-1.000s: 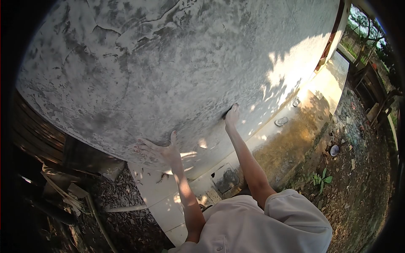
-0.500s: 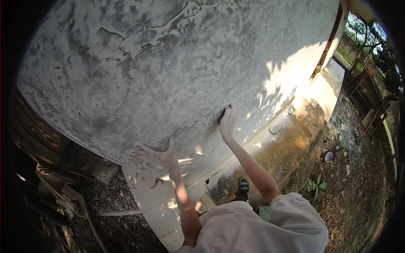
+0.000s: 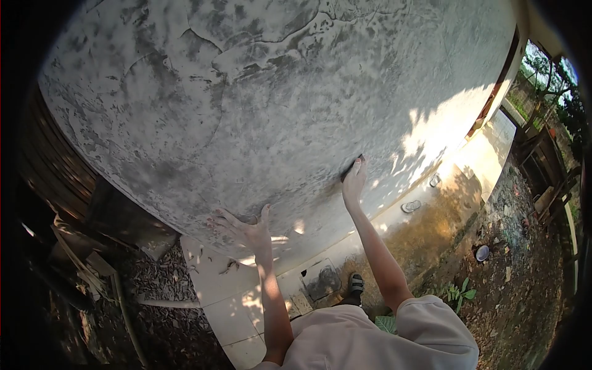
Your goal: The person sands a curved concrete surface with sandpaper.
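A grey, patchy plastered wall (image 3: 277,111) fills the upper part of the head view, cracked and flaking near the top. My left hand (image 3: 250,233) rests spread against its lower part, thumb up and fingers pointing left, with nothing in it. To its right and a bit higher, my right hand (image 3: 354,182) is closed around a thin dark pad (image 3: 348,171). The pad lies along the wall surface, partly covered by my fingers, and its exact kind does not show.
Below the wall runs a tiled ledge (image 3: 231,317). Loose sandals (image 3: 411,206) lie at its right part, and my sandaled foot (image 3: 356,283) stands below. A small bowl (image 3: 482,253) and a leafy plant (image 3: 459,295) are on the dirt at right; wooden boards (image 3: 58,163) stand at left.
The view has shifted, so the wall and both hands appear farther right. My right hand keeps the dark pad on the wall, slightly higher against it; my left hand stays spread there.
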`<state>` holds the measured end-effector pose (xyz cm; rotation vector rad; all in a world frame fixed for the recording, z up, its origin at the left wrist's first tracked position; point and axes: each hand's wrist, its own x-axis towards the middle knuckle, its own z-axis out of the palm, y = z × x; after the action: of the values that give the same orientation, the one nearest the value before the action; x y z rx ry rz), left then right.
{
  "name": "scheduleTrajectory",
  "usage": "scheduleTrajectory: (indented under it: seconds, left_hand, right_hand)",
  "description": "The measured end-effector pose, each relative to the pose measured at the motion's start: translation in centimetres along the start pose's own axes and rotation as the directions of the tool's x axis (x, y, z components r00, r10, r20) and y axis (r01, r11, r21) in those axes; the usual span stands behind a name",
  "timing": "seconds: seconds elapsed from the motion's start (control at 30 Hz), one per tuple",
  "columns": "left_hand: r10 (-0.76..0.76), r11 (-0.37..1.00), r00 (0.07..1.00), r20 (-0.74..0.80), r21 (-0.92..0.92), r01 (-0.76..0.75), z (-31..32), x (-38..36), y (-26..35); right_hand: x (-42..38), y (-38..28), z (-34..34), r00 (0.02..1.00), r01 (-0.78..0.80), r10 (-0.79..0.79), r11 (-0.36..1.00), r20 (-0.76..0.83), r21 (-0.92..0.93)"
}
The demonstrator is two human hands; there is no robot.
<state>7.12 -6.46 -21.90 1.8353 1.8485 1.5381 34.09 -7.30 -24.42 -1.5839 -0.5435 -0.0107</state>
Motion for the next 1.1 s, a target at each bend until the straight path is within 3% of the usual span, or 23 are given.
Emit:
scheduleTrajectory:
  seconds: [0.03,0.17,0.23,0.3,0.37,0.43,0.5,0.6,0.67,0.77,0.87,1.03,1.1]
  left_hand:
    - [-0.003,1.0,1.0,-0.014,0.004,0.003,-0.1,0.0,-0.1]
    - [-0.001,1.0,1.0,-0.004,0.021,0.001,0.5,0.1,-0.6]
    - [-0.021,0.999,1.0,-0.003,0.05,0.022,0.9,-0.1,-1.1]
    - [0.042,0.998,0.998,-0.04,-0.054,-0.044,1.2,-0.2,-1.7]
    - [0.055,0.998,0.998,-0.026,-0.034,-0.055,1.0,-0.2,-2.3]
    - [0.063,0.998,0.998,-0.016,-0.022,-0.063,0.7,0.1,-3.0]
    - [0.17,0.984,0.985,0.009,0.05,-0.17,0.4,0.0,-3.6]
    - [0.19,0.982,0.981,-0.03,0.027,-0.189,-0.7,0.0,-1.8]
    - [0.148,0.989,0.989,0.004,0.03,-0.148,-1.7,0.7,-1.3]
    - [0.131,0.991,0.991,0.039,0.006,-0.132,-3.1,2.3,-1.1]
    - [0.148,0.989,0.988,0.048,-0.015,-0.147,-4.4,2.6,-0.6]
    - [0.162,0.987,0.987,0.021,-0.011,-0.162,-4.3,2.9,-1.1]
    - [0.177,0.984,0.98,0.087,-0.033,-0.175,-5.0,3.2,-1.4]
  right_hand:
    - [1.1,0.0,-0.2,0.991,-0.136,0.135,0.988,0.021,0.078]
    - [-0.7,-3.1,0.3,0.971,-0.236,0.233,0.969,0.052,0.078]
    - [-6.1,-7.0,0.9,0.981,0.099,-0.103,0.995,0.164,0.032]
    - [-7.2,-7.5,0.8,0.97,0.136,-0.139,0.99,0.198,0.028]
    - [-7.1,-7.9,1.3,0.958,0.178,-0.183,0.983,0.221,0.041]
    - [-5.1,-8.4,1.7,0.997,0.042,-0.047,0.996,0.06,0.08]
    - [-5.2,-9.6,2.0,0.998,-0.01,0.004,0.995,0.067,0.098]
    - [-9.9,-11.3,2.9,0.981,0.109,-0.121,0.99,0.154,0.084]
    - [-12.5,-11.3,2.9,0.87,0.339,-0.353,0.935,0.343,0.102]
    - [-11.7,-11.7,2.3,0.821,0.403,-0.388,0.913,0.42,0.056]
    - [-10.7,-12.2,2.3,0.738,0.567,-0.53,0.823,0.418,0.042]
    - [-9.6,-12.5,2.9,0.687,0.645,-0.626,0.759,0.368,0.087]
    - [-8.0,-14.1,2.9,0.685,0.664,-0.646,0.744,0.336,0.077]
